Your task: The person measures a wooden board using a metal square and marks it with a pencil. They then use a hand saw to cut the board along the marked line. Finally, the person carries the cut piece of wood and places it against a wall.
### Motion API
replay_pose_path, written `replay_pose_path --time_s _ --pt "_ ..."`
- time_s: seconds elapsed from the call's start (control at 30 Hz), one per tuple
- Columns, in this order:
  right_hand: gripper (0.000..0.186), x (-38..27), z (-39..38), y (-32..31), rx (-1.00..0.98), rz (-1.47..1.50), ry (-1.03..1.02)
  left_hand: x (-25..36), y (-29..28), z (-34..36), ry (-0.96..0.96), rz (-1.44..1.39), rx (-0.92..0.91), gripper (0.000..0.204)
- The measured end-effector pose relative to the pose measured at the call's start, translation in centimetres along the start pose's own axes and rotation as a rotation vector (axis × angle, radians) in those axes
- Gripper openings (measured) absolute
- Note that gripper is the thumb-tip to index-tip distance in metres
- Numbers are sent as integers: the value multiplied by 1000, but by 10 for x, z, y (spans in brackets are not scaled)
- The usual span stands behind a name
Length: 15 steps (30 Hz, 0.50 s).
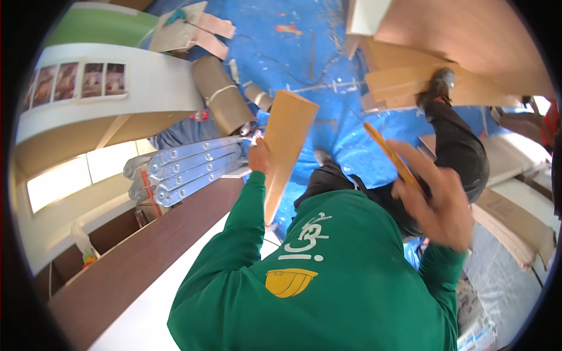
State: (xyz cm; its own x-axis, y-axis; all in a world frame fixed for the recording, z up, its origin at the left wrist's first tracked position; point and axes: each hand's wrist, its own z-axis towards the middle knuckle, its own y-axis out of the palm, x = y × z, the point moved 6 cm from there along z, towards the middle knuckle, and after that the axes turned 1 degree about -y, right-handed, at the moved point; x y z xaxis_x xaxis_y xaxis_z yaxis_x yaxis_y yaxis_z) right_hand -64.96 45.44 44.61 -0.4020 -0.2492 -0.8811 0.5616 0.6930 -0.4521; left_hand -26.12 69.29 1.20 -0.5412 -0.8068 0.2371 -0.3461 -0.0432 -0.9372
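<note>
My left hand [258, 157] grips the left edge of a long, light-brown wooden board [288, 131], which stands tilted in front of me. My right hand [438, 202], blurred by motion, is closed round a slim yellow-orange stick [393, 157]. The stick points up and left, toward the board but apart from it. What kind of tool it is does not show clearly. My right shoe [440, 88] is on flat light-brown boards [404, 85] at the upper right.
Blue sheeting [281, 52] covers the floor. A folded metal ladder [187, 167] lies at the left, beside a brown roll [221, 96]. A dark brown panel [146, 245] runs along my left. Cardboard [515, 225] is stacked at the right, and part of another person [533, 126] shows at the edge.
</note>
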Motion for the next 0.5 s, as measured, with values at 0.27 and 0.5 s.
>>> replay_pose_path --time_s 0.27,0.5 --pt "50 -178 -51 -7 -169 -63 -727 -87 4 -39 -386 -86 81 42" --pt "34 -236 -58 -2 -97 -366 -687 -126 38 -80 -482 -314 -117 75"
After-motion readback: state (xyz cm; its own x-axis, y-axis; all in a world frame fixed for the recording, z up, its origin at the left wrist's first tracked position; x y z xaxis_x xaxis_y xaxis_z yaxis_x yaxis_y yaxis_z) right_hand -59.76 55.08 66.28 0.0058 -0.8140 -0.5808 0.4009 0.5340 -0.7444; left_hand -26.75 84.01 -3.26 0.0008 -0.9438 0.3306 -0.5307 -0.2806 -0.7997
